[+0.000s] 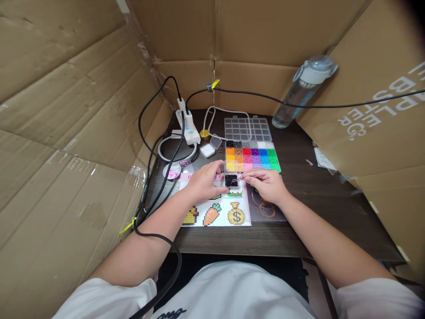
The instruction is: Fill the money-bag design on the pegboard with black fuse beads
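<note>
My left hand (206, 180) curves around the left side of a small clear box of black beads (231, 179), with the thumb at its near edge and the fingers at its far edge. My right hand (267, 184) pinches a pair of pink tweezers (248, 176), whose tips reach into the black beads. Whether a bead sits between the tips is too small to tell. Under the box lies a printed pattern sheet (219, 221) with a carrot and a money bag. Partly beneath my right hand is a clear pegboard (257, 212) with an orange bead ring (267, 209).
Behind my hands stands an open compartment case (253, 156) of coloured beads. A white-filled small box (207, 150), a round dish of pink beads (171, 171) and a power strip (189, 128) are at left. A black cable (159, 195) crosses my left arm; a water bottle (303, 91) stands back right.
</note>
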`<state>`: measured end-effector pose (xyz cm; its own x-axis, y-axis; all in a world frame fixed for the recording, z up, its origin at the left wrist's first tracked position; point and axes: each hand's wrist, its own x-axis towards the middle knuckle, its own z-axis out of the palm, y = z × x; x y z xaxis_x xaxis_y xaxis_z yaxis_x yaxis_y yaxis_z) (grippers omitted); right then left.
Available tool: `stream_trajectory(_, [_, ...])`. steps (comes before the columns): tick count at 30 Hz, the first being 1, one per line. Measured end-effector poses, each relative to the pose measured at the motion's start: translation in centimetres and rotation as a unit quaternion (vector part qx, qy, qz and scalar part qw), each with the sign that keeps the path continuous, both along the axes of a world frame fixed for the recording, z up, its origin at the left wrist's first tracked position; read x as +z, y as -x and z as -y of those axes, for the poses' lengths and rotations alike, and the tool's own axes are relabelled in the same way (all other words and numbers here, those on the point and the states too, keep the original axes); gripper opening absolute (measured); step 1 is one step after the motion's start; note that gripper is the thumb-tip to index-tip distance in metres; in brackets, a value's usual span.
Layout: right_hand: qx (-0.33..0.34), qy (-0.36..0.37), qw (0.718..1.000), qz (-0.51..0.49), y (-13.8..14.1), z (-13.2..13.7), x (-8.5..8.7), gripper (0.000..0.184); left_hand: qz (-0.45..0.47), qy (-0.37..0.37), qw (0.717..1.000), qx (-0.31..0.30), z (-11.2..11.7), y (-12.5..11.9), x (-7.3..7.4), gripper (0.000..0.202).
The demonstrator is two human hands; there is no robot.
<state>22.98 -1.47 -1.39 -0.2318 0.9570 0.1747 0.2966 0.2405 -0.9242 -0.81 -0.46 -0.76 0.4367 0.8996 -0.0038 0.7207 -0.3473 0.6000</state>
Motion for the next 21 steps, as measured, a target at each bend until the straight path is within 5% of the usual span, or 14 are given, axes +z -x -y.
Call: stream_trajectory(21, [-0.013,0.006,1.0,0.002,0.04,-0.03,-0.15,0.014,-0.009,0.017,1.0,0.008,0.15,-0.07,0.55,0.083])
